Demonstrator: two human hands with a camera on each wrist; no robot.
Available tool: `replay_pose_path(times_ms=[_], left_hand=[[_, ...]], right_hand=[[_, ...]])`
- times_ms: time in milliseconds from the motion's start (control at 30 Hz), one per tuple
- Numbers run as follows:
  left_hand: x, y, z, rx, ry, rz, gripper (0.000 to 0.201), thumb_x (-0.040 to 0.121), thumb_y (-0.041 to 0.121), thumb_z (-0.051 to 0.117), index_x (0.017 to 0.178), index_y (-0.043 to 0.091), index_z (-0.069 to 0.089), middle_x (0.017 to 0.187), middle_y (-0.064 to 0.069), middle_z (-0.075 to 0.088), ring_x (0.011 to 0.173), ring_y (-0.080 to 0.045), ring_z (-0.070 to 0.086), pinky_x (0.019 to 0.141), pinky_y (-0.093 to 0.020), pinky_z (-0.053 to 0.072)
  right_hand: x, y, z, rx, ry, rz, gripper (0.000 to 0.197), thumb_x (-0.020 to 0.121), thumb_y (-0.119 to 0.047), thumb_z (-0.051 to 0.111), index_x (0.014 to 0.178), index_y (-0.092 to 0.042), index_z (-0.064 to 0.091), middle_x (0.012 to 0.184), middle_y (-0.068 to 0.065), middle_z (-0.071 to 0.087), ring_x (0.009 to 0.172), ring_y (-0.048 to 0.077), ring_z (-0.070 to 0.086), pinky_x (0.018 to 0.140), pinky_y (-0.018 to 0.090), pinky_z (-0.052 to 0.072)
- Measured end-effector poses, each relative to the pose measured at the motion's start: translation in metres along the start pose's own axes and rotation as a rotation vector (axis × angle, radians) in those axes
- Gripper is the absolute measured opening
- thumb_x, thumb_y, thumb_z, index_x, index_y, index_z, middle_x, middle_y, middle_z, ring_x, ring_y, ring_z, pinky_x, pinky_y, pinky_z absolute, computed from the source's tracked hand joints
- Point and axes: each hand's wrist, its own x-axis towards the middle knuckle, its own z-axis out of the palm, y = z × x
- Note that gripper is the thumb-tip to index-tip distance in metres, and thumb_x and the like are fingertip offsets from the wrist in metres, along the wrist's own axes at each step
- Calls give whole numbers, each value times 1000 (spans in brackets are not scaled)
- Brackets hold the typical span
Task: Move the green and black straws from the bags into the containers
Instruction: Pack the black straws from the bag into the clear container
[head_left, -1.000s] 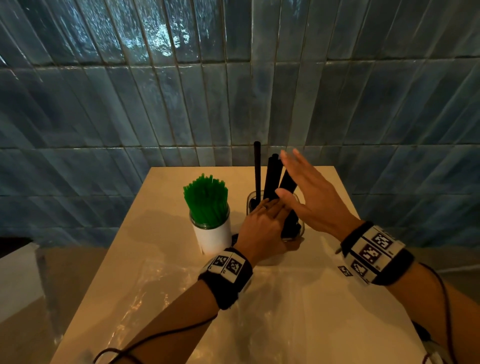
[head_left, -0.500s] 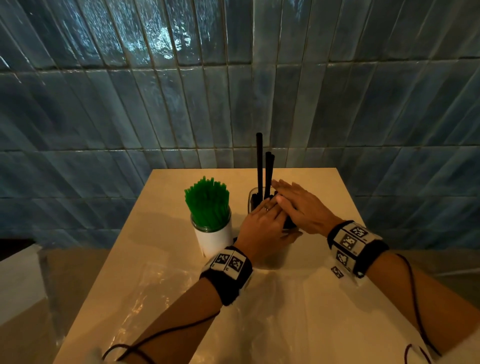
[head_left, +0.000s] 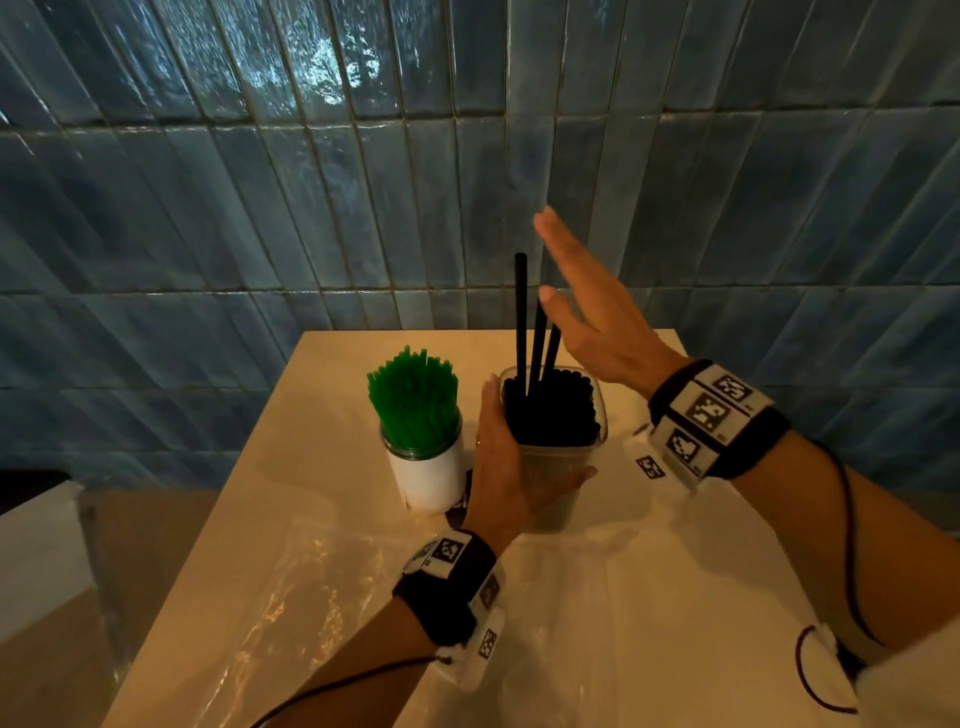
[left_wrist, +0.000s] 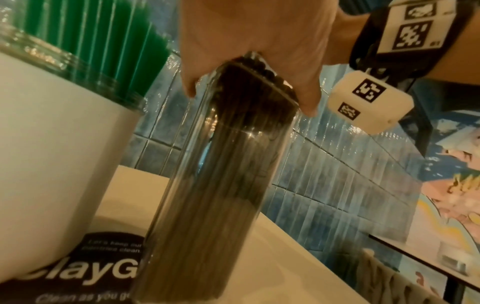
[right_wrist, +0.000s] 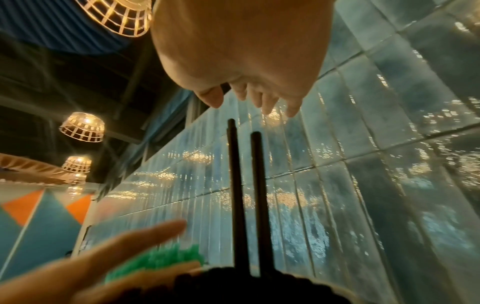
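Green straws (head_left: 415, 400) stand packed in a white container (head_left: 434, 480) on the table (head_left: 332, 374). Right of it, black straws (head_left: 558, 410) fill a clear square container (head_left: 553, 499), and three of them (head_left: 521, 312) stick up well above the rest. My left hand (head_left: 501, 467) grips that container from the left, thumb across its front; the left wrist view shows the clear container (left_wrist: 221, 185) close up, dark with straws. My right hand (head_left: 587, 317) hovers flat and open above the tall straws, tilted up toward the wall, holding nothing. From the right wrist, two tall black straws (right_wrist: 237, 185) rise toward the right hand (right_wrist: 241, 51).
Crumpled clear plastic bags (head_left: 291, 597) lie over the front of the table. A blue tiled wall (head_left: 363, 208) stands right behind the table. A black printed card (left_wrist: 103, 265) lies under the containers. A white box (head_left: 36, 545) sits low at the left.
My right hand, pressed flat on the black straw tops half a second ago, has lifted up and back. My left hand has slid from the container's top to its side.
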Motion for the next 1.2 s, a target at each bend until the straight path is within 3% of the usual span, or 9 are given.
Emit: replay_pose_path(times_ms=[67, 133, 200, 333, 467, 833, 900, 1000, 1200], left_hand=[[1, -8, -1, -53, -19, -31, 105, 65, 16, 85, 140, 28, 12, 133, 23, 27, 108, 26, 32, 91, 2, 31], [1, -13, -1, -26, 6, -35, 105, 66, 26, 84, 147, 19, 17, 135, 14, 36, 118, 12, 35, 91, 2, 29], [1, -15, -2, -60, 23, -81, 96, 74, 23, 79, 148, 21, 17, 130, 17, 41, 124, -2, 39, 88, 0, 34], [4, -12, 0, -58, 28, -149, 98, 76, 29, 77, 149, 22, 12, 146, 5, 38, 130, -15, 40, 106, -30, 35], [2, -14, 3, -76, 60, -167, 99, 74, 33, 77, 149, 24, 13, 142, 3, 45, 124, -17, 48, 106, -39, 40], [0, -16, 8, -127, 99, -102, 98, 77, 23, 76, 148, 24, 8, 118, 38, 29, 113, 9, 38, 96, -12, 36], [0, -13, 8, -129, 88, -85, 95, 79, 22, 74, 147, 23, 7, 124, 34, 29, 114, 11, 36, 95, -7, 33], [-2, -7, 7, -125, 66, -88, 94, 79, 24, 74, 145, 24, 7, 127, 19, 32, 116, 2, 36, 96, -13, 32], [-4, -7, 6, -114, 88, -105, 97, 77, 27, 76, 148, 24, 9, 125, 19, 37, 113, 2, 41, 91, -9, 36]], right_hand=[[4, -6, 5, -71, -115, 14, 58, 100, -24, 34, 150, -23, 3, 158, -3, 3, 144, 10, 3, 119, 42, 9], [0, -4, 14, -148, -222, 85, 56, 101, -30, 33, 149, -29, 4, 158, -1, 8, 145, 14, 7, 118, 43, 11], [-8, 2, 22, -215, -263, 137, 54, 100, -35, 34, 148, -33, 11, 157, 0, 14, 144, 18, 13, 114, 44, 17], [-16, 13, 31, -187, -270, 110, 55, 98, -36, 38, 148, -30, 15, 157, -4, 16, 144, 13, 14, 115, 37, 19], [-19, 18, 38, -201, -334, 115, 72, 93, -45, 47, 149, -28, 6, 158, -5, 5, 145, 15, 12, 115, 36, 19], [-31, 10, 49, -285, -500, 207, 92, 84, -59, 52, 150, -23, -1, 159, -3, -3, 145, 23, 7, 114, 34, 8], [-32, 10, 47, -296, -525, 213, 92, 83, -62, 50, 150, -23, 1, 159, -3, -2, 145, 22, 8, 113, 34, 9], [-33, 14, 49, -280, -538, 221, 92, 82, -66, 49, 150, -24, 4, 159, -3, 2, 144, 20, 13, 114, 35, 12], [-36, 15, 51, -347, -577, 174, 86, 84, -65, 46, 150, -21, 12, 159, -2, 3, 145, 14, 5, 115, 30, 4]])
